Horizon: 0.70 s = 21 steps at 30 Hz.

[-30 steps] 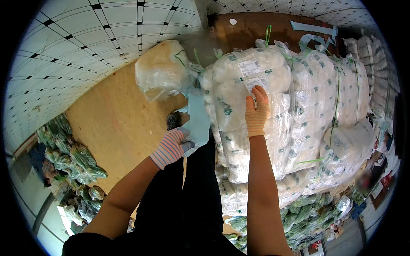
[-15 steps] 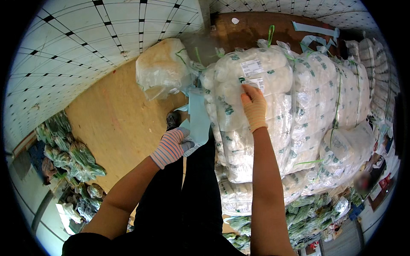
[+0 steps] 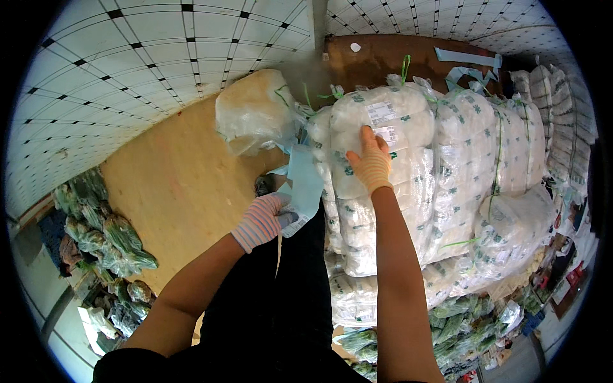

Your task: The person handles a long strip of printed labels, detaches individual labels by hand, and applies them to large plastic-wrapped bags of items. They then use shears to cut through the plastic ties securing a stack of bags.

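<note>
Label (image 3: pixel 388 134) at one o'clock meets right grip (image 3: pixel 372 165), fingers spread; left grip (image 3: pixel 260 220) pinches blue paper (image 3: pixel 306 175). Pressing seems the step; next calls for flat fingers.

Left of the grey corner strip (image 3: pixel 318 29) I saw a white, black-diamonded wall (image 3: pixel 153 70) (stained low down) and tan floor (image 3: pixel 172 191); right of the strip stood a second patterned wall (image 3: pixel 408 16) above dark brown floor (image 3: pixel 377 57).

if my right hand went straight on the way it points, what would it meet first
The right hand would probably meet the upper white label on the plastic-wrapped bale, just past the lower label its fingers partly overlap; whether it touches the surface is unclear.
</note>
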Each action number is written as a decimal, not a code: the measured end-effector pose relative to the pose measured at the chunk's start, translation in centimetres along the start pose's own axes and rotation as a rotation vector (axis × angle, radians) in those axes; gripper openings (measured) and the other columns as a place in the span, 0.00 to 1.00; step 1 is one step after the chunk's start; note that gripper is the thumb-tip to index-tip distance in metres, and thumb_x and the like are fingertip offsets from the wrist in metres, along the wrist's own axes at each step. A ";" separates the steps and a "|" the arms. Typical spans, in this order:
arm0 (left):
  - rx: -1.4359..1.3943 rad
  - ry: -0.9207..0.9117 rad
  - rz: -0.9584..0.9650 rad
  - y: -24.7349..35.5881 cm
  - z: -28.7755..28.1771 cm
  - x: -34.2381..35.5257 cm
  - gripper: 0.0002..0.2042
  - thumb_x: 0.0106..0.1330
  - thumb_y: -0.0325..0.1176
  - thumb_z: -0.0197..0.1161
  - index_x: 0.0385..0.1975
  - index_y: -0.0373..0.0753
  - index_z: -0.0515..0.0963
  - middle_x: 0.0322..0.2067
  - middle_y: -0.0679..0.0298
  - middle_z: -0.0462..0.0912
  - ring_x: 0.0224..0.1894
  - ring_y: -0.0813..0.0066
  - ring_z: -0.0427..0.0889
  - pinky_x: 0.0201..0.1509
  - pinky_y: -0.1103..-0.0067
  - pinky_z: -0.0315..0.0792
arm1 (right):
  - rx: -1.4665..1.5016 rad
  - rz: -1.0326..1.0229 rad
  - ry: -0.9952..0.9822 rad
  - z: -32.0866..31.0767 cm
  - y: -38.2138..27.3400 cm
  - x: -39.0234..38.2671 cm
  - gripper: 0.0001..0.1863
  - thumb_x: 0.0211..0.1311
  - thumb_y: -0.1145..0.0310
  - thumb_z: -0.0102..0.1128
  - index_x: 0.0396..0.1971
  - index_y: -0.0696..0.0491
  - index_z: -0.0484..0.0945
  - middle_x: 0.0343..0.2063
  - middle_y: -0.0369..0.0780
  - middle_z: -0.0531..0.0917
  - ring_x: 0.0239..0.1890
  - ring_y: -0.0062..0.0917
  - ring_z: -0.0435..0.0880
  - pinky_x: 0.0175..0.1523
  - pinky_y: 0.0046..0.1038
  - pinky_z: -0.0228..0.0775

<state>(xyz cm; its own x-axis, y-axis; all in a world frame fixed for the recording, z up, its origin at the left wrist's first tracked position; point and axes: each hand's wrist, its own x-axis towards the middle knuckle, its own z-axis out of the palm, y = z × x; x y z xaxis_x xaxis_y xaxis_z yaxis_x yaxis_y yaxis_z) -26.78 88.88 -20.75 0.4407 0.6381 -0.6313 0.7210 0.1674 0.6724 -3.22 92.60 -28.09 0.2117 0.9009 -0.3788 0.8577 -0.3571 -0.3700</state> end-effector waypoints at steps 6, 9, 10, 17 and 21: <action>-0.274 0.073 0.017 -3.6 0.4 -1.5 0.17 0.48 0.33 0.63 0.37 0.32 0.72 0.32 0.54 0.77 0.35 0.66 0.76 0.41 0.78 0.69 | -0.037 -0.127 0.013 0.5 -3.5 -3.7 0.27 0.45 0.59 0.53 0.47 0.52 0.65 0.44 0.41 0.72 0.50 0.39 0.66 0.51 0.37 0.58; -0.453 -0.004 -0.042 0.7 -3.2 -3.4 0.17 0.49 0.30 0.61 0.40 0.32 0.71 0.34 0.57 0.77 0.35 0.72 0.75 0.41 0.80 0.68 | 0.512 0.032 0.085 -0.1 -5.8 -8.6 0.18 0.50 0.63 0.52 0.39 0.60 0.70 0.30 0.47 0.76 0.34 0.36 0.75 0.40 0.29 0.66; -0.564 0.007 -0.036 1.5 -3.6 -4.0 0.17 0.49 0.28 0.61 0.40 0.32 0.71 0.34 0.58 0.77 0.35 0.74 0.74 0.41 0.81 0.68 | 0.672 0.089 0.110 0.6 -6.0 -10.4 0.18 0.52 0.63 0.52 0.38 0.61 0.71 0.26 0.46 0.77 0.29 0.31 0.76 0.35 0.27 0.66; -0.405 -0.045 0.137 3.8 -7.8 -7.6 0.18 0.47 0.28 0.59 0.39 0.32 0.70 0.31 0.61 0.76 0.35 0.73 0.74 0.41 0.79 0.68 | 1.399 0.433 -0.289 0.4 -11.4 -17.5 0.18 0.55 0.54 0.47 0.34 0.54 0.71 0.24 0.39 0.78 0.23 0.22 0.77 0.27 0.19 0.66; -0.428 -0.121 0.292 4.8 -8.1 -9.3 0.18 0.45 0.27 0.58 0.39 0.31 0.70 0.33 0.60 0.76 0.35 0.72 0.74 0.40 0.78 0.68 | 1.656 0.540 -0.137 -2.2 -13.8 -21.8 0.26 0.52 0.43 0.45 0.24 0.54 0.74 0.21 0.37 0.77 0.23 0.23 0.75 0.32 0.22 0.66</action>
<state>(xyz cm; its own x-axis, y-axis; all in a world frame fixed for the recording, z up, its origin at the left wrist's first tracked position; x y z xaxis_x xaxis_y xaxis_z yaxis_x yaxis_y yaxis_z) -31.75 89.84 -8.47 0.6674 0.6169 -0.4171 0.2874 0.3034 0.9085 -18.62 78.40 -12.85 0.1750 0.6116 -0.7716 -0.6514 -0.5157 -0.5565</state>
